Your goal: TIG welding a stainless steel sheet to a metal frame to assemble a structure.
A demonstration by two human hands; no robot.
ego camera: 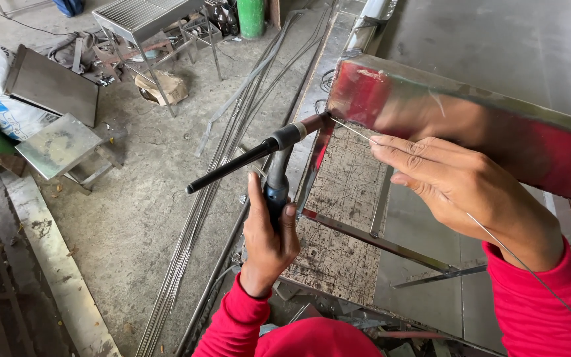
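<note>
While a worker in red sleeves bends over a metal frame on a workshop floor, the left hand (pixel 269 235) is wrapped fully around the dark handle of a welding torch (pixel 279 155), thumb and fingers closed tight on the grip. From that fist the torch rises toward twelve o'clock, then its head turns toward two o'clock, so the reddish nozzle tip meets the near corner of a shiny steel frame rail (pixel 470 125) that mirrors the red clothing. A long black back cap juts from the torch head toward eight o'clock.

At three o'clock from the torch, the right hand (pixel 460 188) pinches a thin filler rod (pixel 523 264) between thumb and fingertips, fingers nearly flat and closed on the wire. The rod's long axis runs from five o'clock, past the right sleeve, up to ten o'clock, its free end lying just beside the torch tip at the corner. Both hands converge there; the right hand is the nearer to the joint.

Under the frame lies a scuffed board (pixel 345 218). At nine o'clock, a bundle of thin steel rods (pixel 199 218) stretches along the concrete floor (pixel 133 218), with a metal stand (pixel 143 26) at eleven o'clock.
</note>
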